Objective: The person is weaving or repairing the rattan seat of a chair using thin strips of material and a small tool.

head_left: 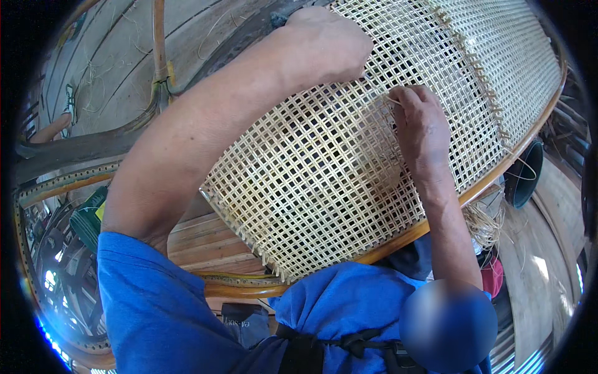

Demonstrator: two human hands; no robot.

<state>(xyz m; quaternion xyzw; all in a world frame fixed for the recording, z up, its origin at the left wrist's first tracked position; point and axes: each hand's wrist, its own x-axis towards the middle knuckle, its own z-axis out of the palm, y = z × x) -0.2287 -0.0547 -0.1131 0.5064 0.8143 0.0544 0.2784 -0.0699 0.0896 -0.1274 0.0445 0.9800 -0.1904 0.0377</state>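
Note:
An open-weave cane panel (299, 206) in pale straw colour stretches across a curved wooden frame (402, 245) in front of me. Reaching over to its far side, my left hand (330, 40) is curled closed on the weave; its fingertips are turned down and hidden. My right hand (425, 124) is lower and to the right, just above the panel. Its thumb and fingers pinch a thin cane strand (392, 100) at the weave. Cut strand ends stick out along the panel's near left edge.
Loose cane strands (484, 225) hang in a tangle by the frame's right side, near a dark green bucket (524, 174). Curved wooden frame parts (159, 37) stand at the left, beside a green object (86, 219). Another person's foot (67, 103) shows far left.

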